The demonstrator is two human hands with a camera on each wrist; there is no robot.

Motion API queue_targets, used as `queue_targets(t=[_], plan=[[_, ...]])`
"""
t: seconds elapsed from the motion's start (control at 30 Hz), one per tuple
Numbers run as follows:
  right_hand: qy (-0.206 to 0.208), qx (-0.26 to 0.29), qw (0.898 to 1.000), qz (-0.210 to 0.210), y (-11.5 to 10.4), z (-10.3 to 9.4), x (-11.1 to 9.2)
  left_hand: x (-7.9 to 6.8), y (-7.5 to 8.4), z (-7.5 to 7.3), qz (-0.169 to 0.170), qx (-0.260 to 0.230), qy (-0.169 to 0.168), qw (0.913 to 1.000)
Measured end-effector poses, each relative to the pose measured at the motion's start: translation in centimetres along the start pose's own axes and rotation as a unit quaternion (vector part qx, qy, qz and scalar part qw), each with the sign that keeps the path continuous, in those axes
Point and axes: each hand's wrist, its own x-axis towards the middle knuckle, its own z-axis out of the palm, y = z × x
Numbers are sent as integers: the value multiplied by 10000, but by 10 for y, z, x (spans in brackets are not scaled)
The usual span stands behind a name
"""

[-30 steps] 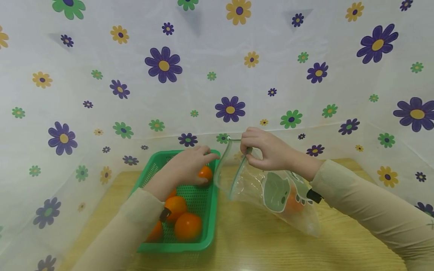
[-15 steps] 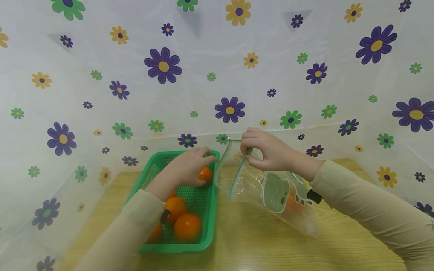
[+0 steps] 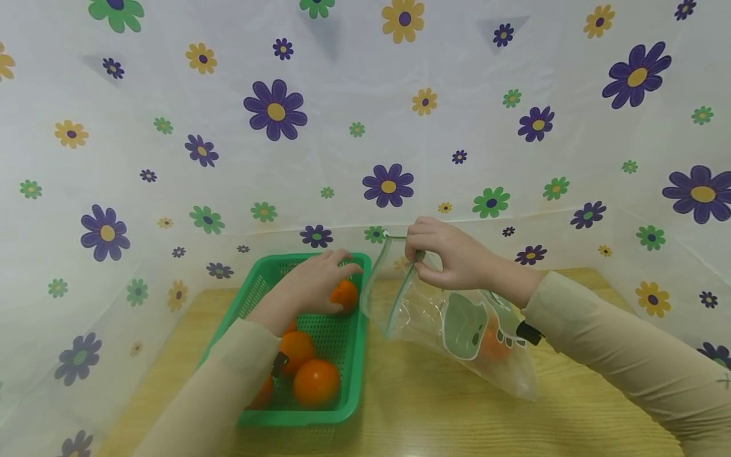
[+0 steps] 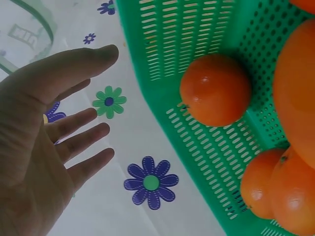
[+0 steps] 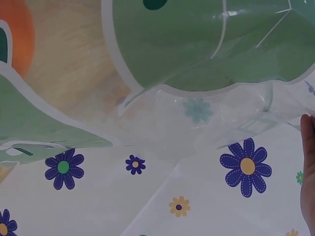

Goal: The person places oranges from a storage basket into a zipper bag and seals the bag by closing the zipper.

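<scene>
Five oranges (image 3: 316,383), one basket (image 3: 358,374), left hand (image 3: 311,284) wide, right hand (image 3: 451,254) tight on one bag (image 3: 464,325) (apparently another inside)

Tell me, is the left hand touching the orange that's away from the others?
Apart. The left wrist view shows a gap: flowery cloth and the green basket's rim between the left hand and the lone orange.

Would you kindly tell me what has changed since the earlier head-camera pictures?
The left hand has shifted very slightly left over the green basket; nothing was taken hold of or let go. The right hand still pinches the clear bag, and the oranges in the basket stay put.
</scene>
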Motion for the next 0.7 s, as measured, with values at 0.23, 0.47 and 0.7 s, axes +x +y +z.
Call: queue_targets(t=[0.23, 0.47, 0.7], plan=[[41, 20, 10000, -41, 0, 1, 0, 4, -7, 11, -105, -202, -63, 9997], [-4, 8, 10000, -34, 2, 1, 0, 9, -12, 18, -131, -157, -11, 9998], [-35, 19, 10000, 51, 0, 1, 0, 13, -17, 27, -235, -178, -156, 9994]])
